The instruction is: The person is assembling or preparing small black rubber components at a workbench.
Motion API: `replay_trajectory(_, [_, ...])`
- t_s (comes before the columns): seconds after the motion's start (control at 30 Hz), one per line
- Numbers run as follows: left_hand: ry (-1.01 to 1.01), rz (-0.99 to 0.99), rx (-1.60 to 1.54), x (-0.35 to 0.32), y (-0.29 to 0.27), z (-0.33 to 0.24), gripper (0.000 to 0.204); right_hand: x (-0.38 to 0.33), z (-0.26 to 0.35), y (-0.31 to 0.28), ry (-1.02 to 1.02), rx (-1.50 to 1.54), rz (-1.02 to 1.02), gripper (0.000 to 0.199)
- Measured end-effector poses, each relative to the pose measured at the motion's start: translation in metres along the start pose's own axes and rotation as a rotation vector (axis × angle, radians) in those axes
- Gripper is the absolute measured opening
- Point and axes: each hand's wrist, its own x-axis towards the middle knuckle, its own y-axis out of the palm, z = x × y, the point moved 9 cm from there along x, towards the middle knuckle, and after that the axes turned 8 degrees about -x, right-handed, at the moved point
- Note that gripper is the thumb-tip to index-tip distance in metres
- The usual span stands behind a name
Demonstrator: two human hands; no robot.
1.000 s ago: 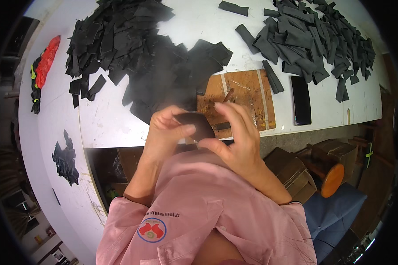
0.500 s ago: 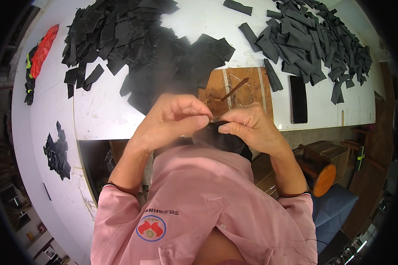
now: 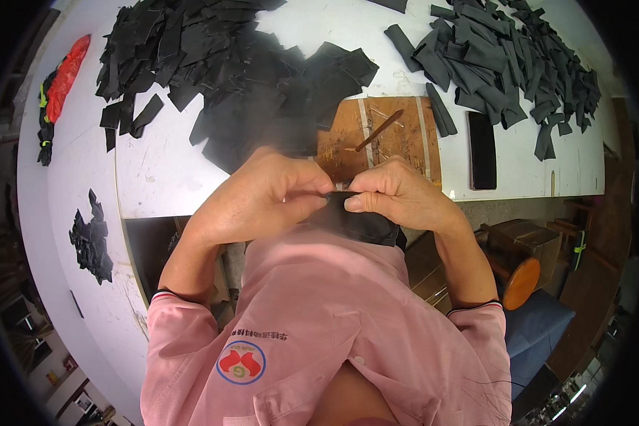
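Note:
Between my two hands, close to my body at the table's front edge, a black fabric piece [image 3: 338, 201] is stretched by its upper edge. My left hand [image 3: 280, 188] pinches it with thumb and forefinger on one side. The thumb and bent fingers of my right hand [image 3: 397, 193] grip the other side, a short gap away. Just beyond the hands lies a worn brown board [image 3: 341, 145] with pale strips across it. A brown pointed stick [image 3: 380, 130] rests slantwise on that board. The fabric's lower part merges with dark cloth at my lap.
Flat black fabric pieces [image 3: 213, 78] are heaped at the far left, rolled or folded ones [image 3: 483, 60] at the far right. A black phone [image 3: 483, 150] lies right of the board. Black scraps [image 3: 91, 238] and a red bag [image 3: 69, 67] are leftward. An orange stool [image 3: 522, 282] and cardboard boxes [image 3: 525, 238] stand below right.
My hands have drawn level, and more of the fabric shows between them. The left hand has shifted slightly left and down; the whole view has moved a little.

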Motion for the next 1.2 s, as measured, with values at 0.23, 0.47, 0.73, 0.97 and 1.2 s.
replay_trajectory(0.23, [-0.227, 0.085, -0.414, -0.004, 0.007, 0.031, 0.01, 0.002, 0.0, 0.011, -0.018, -0.009, 0.07, 0.026])
replay_trajectory(0.47, [-0.332, 0.072, -0.487, -0.01, 0.01, 0.042, 0.011, 0.007, 0.006, 0.016, -0.019, -0.013, 0.112, 0.028])
replay_trajectory(0.73, [-0.222, 0.011, -0.391, -0.017, 0.022, 0.053, 0.007, 0.007, 0.002, 0.03, 0.044, 0.075, 0.144, 0.017])
replay_trajectory(0.97, [-0.076, -0.539, -0.478, -0.02, 0.015, 0.058, 0.005, -0.032, 0.018, -0.006, 0.012, -0.017, -0.78, 0.019])
replay_trajectory(1.2, [0.152, -0.89, -0.019, -0.023, 0.014, 0.047, 0.008, -0.026, 0.019, -0.001, -0.097, -0.383, -0.911, 0.015])
